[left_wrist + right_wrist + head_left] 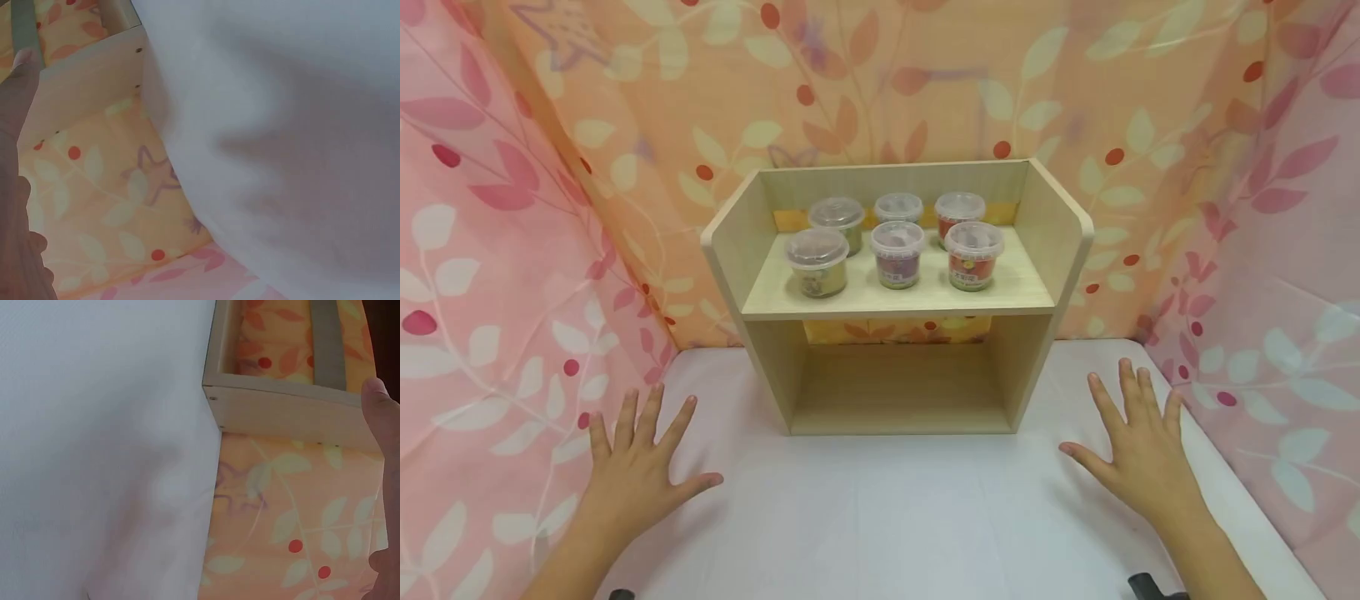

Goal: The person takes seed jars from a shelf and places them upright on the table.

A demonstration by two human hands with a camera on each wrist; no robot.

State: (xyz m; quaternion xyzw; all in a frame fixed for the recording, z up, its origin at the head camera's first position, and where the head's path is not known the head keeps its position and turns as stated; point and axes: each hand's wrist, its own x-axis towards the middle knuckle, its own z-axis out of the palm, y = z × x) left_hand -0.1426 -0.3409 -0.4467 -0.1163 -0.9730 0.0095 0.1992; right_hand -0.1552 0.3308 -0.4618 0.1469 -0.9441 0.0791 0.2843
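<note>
So, fingers first: our left hand (632, 475) and right hand (1138, 458) are spread wide, holding nothing, left and right of the wooden shelf (1063, 221). Both look raised off the white table (895, 517) in front of it; contact unconfirmed.

Risk one: swinging in low, we clip a side panel and jolt whatever sits on the shelf. Can't tell if it's fixed down.

On the shelf's upper board, front row: yellowish cup (822, 277), purple cup (898, 267), red cup (972, 268). Behind: greenish cup (841, 223), part-hidden middle cup (898, 208), second red cup (959, 217).

Risk two: reaching over for the back row, we could knock a front one off the shelf's open edge. Risk three: gripping lids only, we may pop one; fit unknown.
</note>
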